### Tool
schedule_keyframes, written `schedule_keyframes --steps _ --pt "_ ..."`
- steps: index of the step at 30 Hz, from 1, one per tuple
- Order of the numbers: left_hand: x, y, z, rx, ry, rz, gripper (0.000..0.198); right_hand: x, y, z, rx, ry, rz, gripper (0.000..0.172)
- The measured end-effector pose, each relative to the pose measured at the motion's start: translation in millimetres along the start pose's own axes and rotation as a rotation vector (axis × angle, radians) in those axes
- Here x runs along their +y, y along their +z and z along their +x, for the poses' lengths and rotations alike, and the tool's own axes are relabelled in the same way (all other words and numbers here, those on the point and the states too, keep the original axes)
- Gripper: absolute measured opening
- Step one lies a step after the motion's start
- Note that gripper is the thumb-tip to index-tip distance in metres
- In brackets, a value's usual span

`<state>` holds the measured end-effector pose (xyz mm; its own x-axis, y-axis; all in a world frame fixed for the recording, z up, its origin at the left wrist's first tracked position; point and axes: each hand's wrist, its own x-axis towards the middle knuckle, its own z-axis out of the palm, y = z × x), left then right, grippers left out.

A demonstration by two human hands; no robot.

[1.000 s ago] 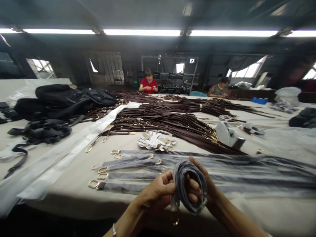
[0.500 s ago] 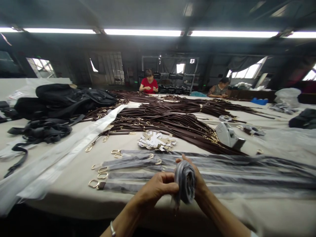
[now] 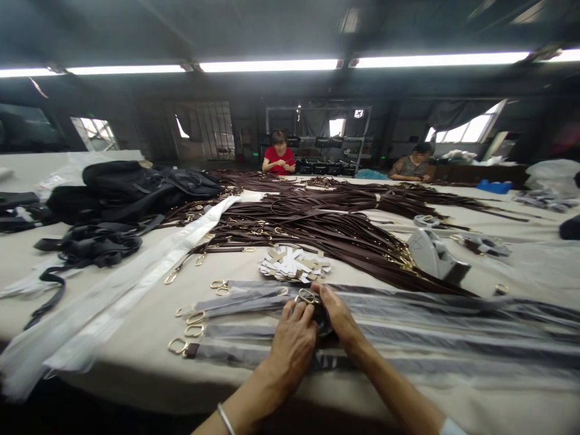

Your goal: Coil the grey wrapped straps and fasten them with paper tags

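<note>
A rolled-up strap [image 3: 323, 325] in a clear plastic sleeve sits between my hands, low over the table and mostly hidden by them. Gold metal hardware [image 3: 307, 296] shows at its far end. My left hand [image 3: 293, 335] is closed against the roll's left side, fingers bent over it. From the right, my right hand [image 3: 341, 315] wraps the roll, fingertips near the hardware. Under and around both hands lie several flat straps in plastic sleeves [image 3: 408, 331], stretched left to right. Gold clasps [image 3: 178, 346] stick out at their left ends.
Beyond my hands lies a pile of white and tan paper slips [image 3: 293, 264]. Brown straps [image 3: 317, 217] spread behind it. A tape dispenser [image 3: 432, 257] stands to the right. Plastic sleeves [image 3: 136, 290] and black bags [image 3: 136, 187] lie left. Two people sit across the table.
The strap roll, held up on edge before, has been lowered toward the sleeved straps. My left hand has turned palm down over it, and gold hardware now shows on top.
</note>
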<state>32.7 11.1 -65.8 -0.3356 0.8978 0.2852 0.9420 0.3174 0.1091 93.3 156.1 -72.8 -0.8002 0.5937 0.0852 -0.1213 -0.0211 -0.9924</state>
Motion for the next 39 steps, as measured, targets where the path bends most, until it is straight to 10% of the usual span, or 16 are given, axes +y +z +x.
schedule_keyframes --steps 8,13,17,23,27,34,39 --pt "-7.6 32.3 -8.2 0.122 0.057 0.059 0.026 -52.4 -10.8 17.9 -0.006 -0.474 -0.733 0.068" --pt "-16.4 29.3 -1.3 0.067 0.057 -0.030 0.013 0.4 4.1 30.9 -0.143 -0.315 -1.076 0.055" --pt "-21.2 25.3 -0.1 0.028 0.094 -0.052 0.011 30.5 4.3 29.7 -0.181 -0.280 -1.062 0.050" --pt "-19.2 18.7 3.2 -0.184 0.092 0.013 0.013 3.8 -8.0 49.3 -0.165 -0.307 -0.937 0.038" --pt "-24.6 21.6 3.7 -0.133 0.138 0.004 0.006 -22.9 -12.1 84.3 -0.087 -0.352 -0.840 0.031" --pt "-29.2 34.7 0.9 -0.051 0.135 -0.001 0.011 -19.7 5.4 111.2 -0.362 -0.283 -0.685 0.019" --pt "-31.1 8.9 -2.1 0.002 0.004 -0.355 0.008 -20.0 16.6 114.7 -0.241 -0.236 -0.429 0.012"
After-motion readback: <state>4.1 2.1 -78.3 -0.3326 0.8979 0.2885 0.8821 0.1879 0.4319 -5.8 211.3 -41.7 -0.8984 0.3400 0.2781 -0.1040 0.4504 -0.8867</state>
